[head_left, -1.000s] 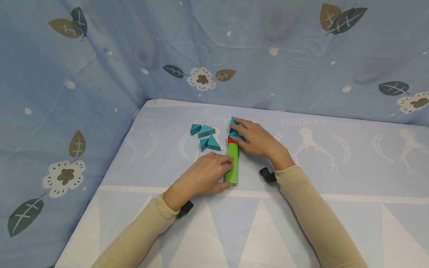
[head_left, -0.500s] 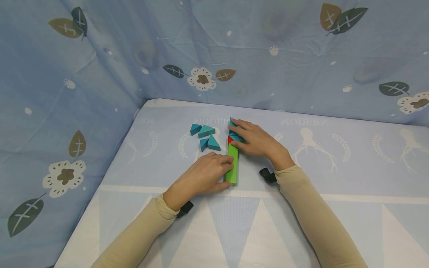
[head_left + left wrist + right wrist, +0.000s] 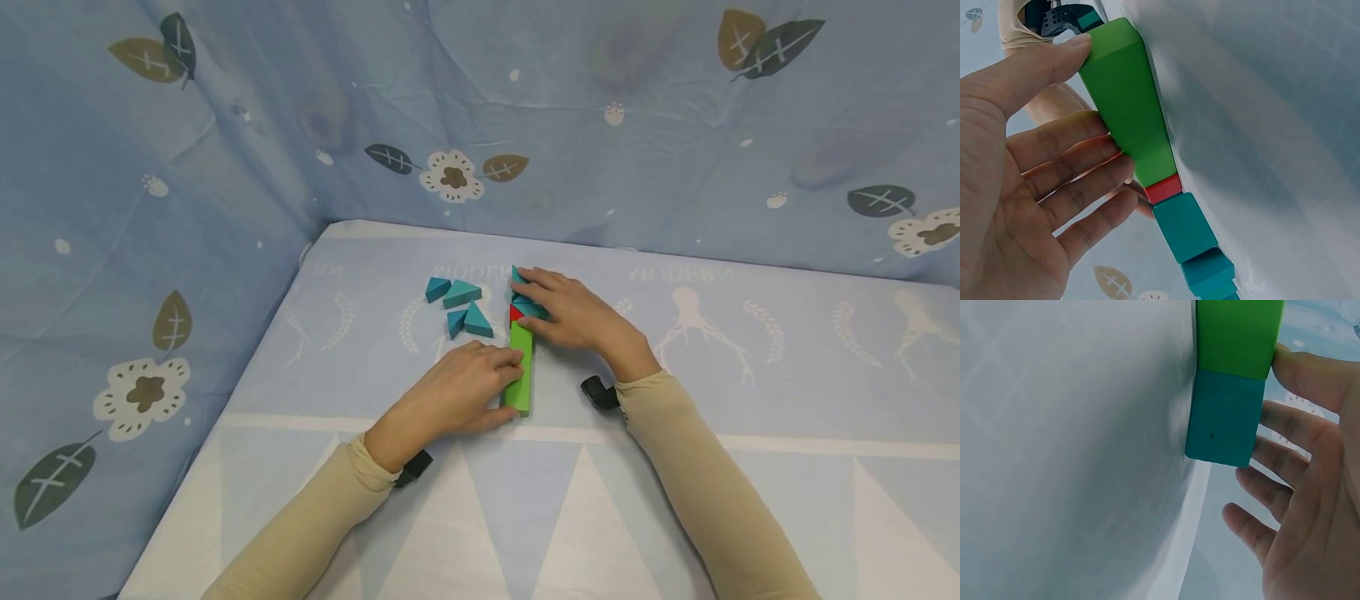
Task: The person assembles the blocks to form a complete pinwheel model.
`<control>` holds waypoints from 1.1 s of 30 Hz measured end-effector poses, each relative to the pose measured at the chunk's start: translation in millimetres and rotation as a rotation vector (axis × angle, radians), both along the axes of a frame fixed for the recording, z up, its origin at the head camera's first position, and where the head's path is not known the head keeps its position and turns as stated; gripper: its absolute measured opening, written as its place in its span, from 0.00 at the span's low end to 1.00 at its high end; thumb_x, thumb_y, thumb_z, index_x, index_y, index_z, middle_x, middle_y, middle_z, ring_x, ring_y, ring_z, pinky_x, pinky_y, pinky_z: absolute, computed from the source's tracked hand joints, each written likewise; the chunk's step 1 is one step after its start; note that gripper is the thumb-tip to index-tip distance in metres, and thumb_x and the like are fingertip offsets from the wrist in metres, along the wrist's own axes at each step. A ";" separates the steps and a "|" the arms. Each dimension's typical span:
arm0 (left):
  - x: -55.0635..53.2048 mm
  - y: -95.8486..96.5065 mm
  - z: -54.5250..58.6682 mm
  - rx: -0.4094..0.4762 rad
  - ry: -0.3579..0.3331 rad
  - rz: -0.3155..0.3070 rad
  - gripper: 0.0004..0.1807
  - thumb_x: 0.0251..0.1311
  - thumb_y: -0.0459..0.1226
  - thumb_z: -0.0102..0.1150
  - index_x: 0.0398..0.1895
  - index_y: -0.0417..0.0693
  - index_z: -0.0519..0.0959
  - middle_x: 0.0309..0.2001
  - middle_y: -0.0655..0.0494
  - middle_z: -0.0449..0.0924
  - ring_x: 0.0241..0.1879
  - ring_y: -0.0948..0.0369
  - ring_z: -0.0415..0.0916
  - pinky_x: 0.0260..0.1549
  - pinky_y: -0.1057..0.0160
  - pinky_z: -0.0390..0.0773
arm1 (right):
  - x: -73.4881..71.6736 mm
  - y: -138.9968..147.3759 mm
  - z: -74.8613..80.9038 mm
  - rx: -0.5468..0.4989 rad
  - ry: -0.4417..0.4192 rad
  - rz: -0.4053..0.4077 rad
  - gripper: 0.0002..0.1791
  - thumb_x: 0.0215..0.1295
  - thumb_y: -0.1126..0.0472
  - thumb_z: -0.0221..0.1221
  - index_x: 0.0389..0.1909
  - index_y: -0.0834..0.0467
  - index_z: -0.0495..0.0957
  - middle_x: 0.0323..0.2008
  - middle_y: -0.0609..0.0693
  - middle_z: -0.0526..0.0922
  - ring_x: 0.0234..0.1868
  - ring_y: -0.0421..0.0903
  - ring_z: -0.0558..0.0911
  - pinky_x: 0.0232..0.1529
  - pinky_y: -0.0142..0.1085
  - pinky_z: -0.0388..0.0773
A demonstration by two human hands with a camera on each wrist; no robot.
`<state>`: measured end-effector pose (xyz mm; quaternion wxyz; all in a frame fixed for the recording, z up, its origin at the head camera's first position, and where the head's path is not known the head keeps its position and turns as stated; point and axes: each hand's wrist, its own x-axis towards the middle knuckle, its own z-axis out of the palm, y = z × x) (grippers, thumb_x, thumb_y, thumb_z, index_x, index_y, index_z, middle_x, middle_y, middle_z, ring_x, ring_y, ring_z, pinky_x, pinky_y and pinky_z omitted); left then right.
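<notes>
Green block (image 3: 527, 371), red block (image 3: 515, 313) and teal blocks (image 3: 534, 309) are aligned short of the worktop's (image 3: 810, 375) far edge, with wide margins left and right. The green block is touched along its left by the left hand (image 3: 465, 387), the teal end by the right hand (image 3: 573, 310); both are opened, nothing gripped. Four loose teal blocks (image 3: 462, 294) are grouped leftward. Printed pale cover is backed by blue patterned cloth (image 3: 570, 192).
</notes>
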<state>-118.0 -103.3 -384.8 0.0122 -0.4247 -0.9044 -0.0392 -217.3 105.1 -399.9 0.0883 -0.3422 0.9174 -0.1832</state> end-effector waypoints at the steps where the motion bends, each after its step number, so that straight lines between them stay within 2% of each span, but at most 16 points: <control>1: 0.1 -0.1 0.3 -0.002 0.000 0.001 0.29 0.55 0.54 0.68 0.53 0.44 0.83 0.58 0.53 0.79 0.55 0.57 0.79 0.58 0.59 0.75 | 0.0 0.0 0.0 0.001 0.001 0.001 0.34 0.71 0.49 0.56 0.74 0.55 0.60 0.76 0.54 0.55 0.77 0.56 0.52 0.74 0.57 0.53; 25: 0.1 -1.1 1.1 -0.003 -0.002 -0.004 0.28 0.55 0.54 0.68 0.53 0.45 0.83 0.58 0.53 0.79 0.56 0.57 0.79 0.58 0.58 0.76 | -0.7 -1.8 3.4 0.016 0.012 0.024 0.30 0.70 0.50 0.58 0.70 0.55 0.68 0.74 0.53 0.61 0.75 0.55 0.58 0.73 0.55 0.55; 33: -0.5 -0.4 -0.4 -0.001 -0.011 -0.004 0.27 0.55 0.53 0.68 0.52 0.45 0.83 0.54 0.55 0.79 0.52 0.59 0.79 0.55 0.60 0.76 | -0.5 -1.5 3.2 0.013 0.008 0.024 0.31 0.69 0.49 0.58 0.70 0.55 0.67 0.74 0.53 0.60 0.75 0.54 0.58 0.73 0.55 0.56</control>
